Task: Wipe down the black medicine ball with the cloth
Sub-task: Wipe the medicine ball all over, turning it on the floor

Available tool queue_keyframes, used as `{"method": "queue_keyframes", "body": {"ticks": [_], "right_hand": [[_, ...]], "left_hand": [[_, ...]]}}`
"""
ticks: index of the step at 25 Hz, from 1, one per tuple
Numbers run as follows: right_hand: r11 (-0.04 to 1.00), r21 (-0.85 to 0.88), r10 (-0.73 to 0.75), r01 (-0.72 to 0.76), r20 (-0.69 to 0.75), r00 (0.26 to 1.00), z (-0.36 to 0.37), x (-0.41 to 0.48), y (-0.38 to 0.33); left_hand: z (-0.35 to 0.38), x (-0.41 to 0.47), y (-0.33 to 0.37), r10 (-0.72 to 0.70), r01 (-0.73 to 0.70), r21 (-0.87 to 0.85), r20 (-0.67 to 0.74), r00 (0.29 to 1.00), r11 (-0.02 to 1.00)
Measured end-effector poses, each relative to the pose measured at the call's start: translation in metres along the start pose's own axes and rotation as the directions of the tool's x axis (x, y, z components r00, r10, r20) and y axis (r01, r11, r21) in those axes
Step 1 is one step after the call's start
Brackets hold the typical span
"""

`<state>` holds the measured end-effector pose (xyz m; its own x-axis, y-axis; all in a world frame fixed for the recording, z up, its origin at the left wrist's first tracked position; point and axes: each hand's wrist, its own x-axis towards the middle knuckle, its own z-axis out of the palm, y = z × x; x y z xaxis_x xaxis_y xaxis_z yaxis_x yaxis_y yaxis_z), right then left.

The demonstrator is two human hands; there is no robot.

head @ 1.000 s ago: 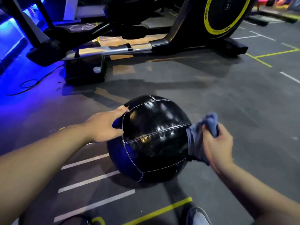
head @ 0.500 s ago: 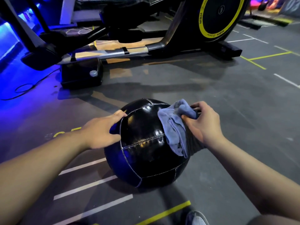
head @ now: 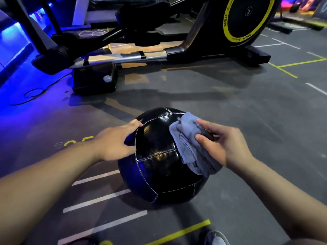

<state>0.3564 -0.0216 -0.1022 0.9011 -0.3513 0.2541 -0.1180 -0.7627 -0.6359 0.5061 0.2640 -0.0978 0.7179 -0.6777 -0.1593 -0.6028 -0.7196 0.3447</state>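
The ball (head: pixel 159 161) sits on the floor (head: pixel 256 112) between our two hands, its stitched black panels shining. Our left hand (head: pixel 115 142) lies spread against its upper left side. The fingers are fairly straight and press on the surface, holding nothing, only steadying it. Our right hand (head: pixel 224 144) pinches the cloth (head: pixel 187 138) between thumb and fingers. The cloth is bunched and lies on the ball's upper right side, with a loose tail hanging below that hand.

We judge that we are in the wiping itself, working the upper right panel. The next move calls for drawing the cloth across the panels toward our left hand with firm pressure, while the left hand braces so the ball does not roll. After that we would need to turn the ball to bring its underside up.

Beyond both hands stands an exercise machine (head: pixel 159 55). Below our right forearm a shoe (head: pixel 215 238) shows at the frame's edge.
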Motion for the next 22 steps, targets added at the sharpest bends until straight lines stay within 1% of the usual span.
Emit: {"method": "queue_keyframes", "body": {"ticks": [1, 2, 3, 5, 6, 7, 8, 9, 11, 12, 13, 14, 15, 16, 17, 18, 19, 20, 21, 22], "right_hand": [[0.999, -0.053, 0.002, -0.008, -0.105, 0.994, 0.004, -0.002, 0.000], [0.993, -0.114, -0.041, 0.021, -0.169, 0.985, 0.010, -0.005, 0.003], [0.991, -0.117, -0.080, 0.059, -0.187, 0.979, 0.017, -0.007, 0.003], [0.997, -0.025, -0.078, 0.076, -0.107, 0.991, 0.032, -0.015, -0.009], [0.994, -0.054, -0.094, 0.090, -0.069, 0.993, 0.041, -0.022, -0.015], [0.977, -0.159, -0.148, 0.139, -0.045, 0.988, 0.051, -0.029, -0.023], [0.934, -0.280, -0.235, 0.222, -0.012, 0.972, 0.057, -0.033, -0.028], [0.877, -0.365, -0.319, 0.313, 0.047, 0.947, 0.062, -0.032, -0.032], [0.769, -0.425, -0.457, 0.477, 0.156, 0.876, 0.066, -0.028, -0.041], [0.689, -0.427, -0.554, 0.585, 0.211, 0.806, 0.069, -0.027, -0.044], [0.562, -0.420, -0.665, 0.713, 0.284, 0.691, 0.073, -0.028, -0.048], [0.399, -0.393, -0.761, 0.828, 0.363, 0.538, 0.078, -0.033, -0.049], [0.243, -0.350, -0.806, 0.905, 0.445, 0.389, 0.081, -0.039, -0.053], [0.138, -0.316, -0.808, 0.939, 0.513, 0.291, 0.081, -0.043, -0.054], [0.116, -0.315, -0.801, 0.942, 0.531, 0.277, 0.078, -0.043, -0.058], [0.174, -0.343, -0.797, 0.923, 0.502, 0.336, 0.074, -0.036, -0.058], [0.293, -0.389, -0.770, 0.873, 0.445, 0.457, 0.070, -0.025, -0.058], [0.435, -0.433, -0.721, 0.789, 0.357, 0.594, 0.067, -0.012, -0.057], [0.570, -0.432, -0.661, 0.699, 0.264, 0.703, 0.063, 0.004, -0.057], [0.689, -0.388, -0.596, 0.612, 0.177, 0.783, 0.060, 0.021, -0.055]], "left_hand": [[0.000, 0.000, 0.002, -0.008, 0.008, 0.004, -0.002, 1.000, 1.000], [0.000, -0.001, 0.003, -0.015, 0.015, 0.006, -0.004, 1.000, 1.000], [0.000, 0.000, 0.005, -0.017, 0.017, 0.004, -0.005, 1.000, 1.000], [0.001, 0.002, 0.008, -0.004, 0.004, -0.014, 0.003, 1.000, 1.000], [0.003, 0.003, 0.009, 0.006, -0.005, -0.020, 0.014, 1.000, 1.000], [0.004, 0.004, 0.009, 0.010, -0.009, -0.025, 0.028, 1.000, 1.000], [0.005, 0.004, 0.009, 0.005, -0.004, -0.030, 0.040, 0.999, 1.000], [0.005, 0.004, 0.007, -0.005, 0.006, -0.036, 0.045, 0.999, 0.999], [0.002, 0.003, 0.003, -0.026, 0.028, -0.043, 0.044, 0.999, 0.999], [0.001, 0.003, 0.002, -0.029, 0.031, -0.047, 0.039, 0.999, 0.998], [0.001, 0.002, 0.002, -0.027, 0.029, -0.055, 0.033, 0.999, 0.998], [0.001, 0.000, 0.003, -0.015, 0.017, -0.070, 0.026, 1.000, 0.997], [0.002, 0.000, 0.004, 0.000, 0.002, -0.083, 0.023, 1.000, 0.997], [0.003, -0.001, 0.006, 0.016, -0.014, -0.091, 0.022, 1.000, 0.996], [0.003, -0.001, 0.008, 0.027, -0.025, -0.087, 0.022, 0.999, 0.996], [0.003, 0.001, 0.008, 0.034, -0.032, -0.073, 0.023, 0.999, 0.997], [0.001, 0.002, 0.008, 0.032, -0.031, -0.050, 0.025, 0.999, 0.998], [0.000, 0.003, 0.007, 0.030, -0.029, -0.022, 0.026, 0.999, 0.999], [-0.001, 0.003, 0.007, 0.033, -0.033, 0.000, 0.028, 0.999, 0.999], [-0.002, 0.004, 0.007, 0.036, -0.037, 0.009, 0.035, 0.999, 0.999]]}}
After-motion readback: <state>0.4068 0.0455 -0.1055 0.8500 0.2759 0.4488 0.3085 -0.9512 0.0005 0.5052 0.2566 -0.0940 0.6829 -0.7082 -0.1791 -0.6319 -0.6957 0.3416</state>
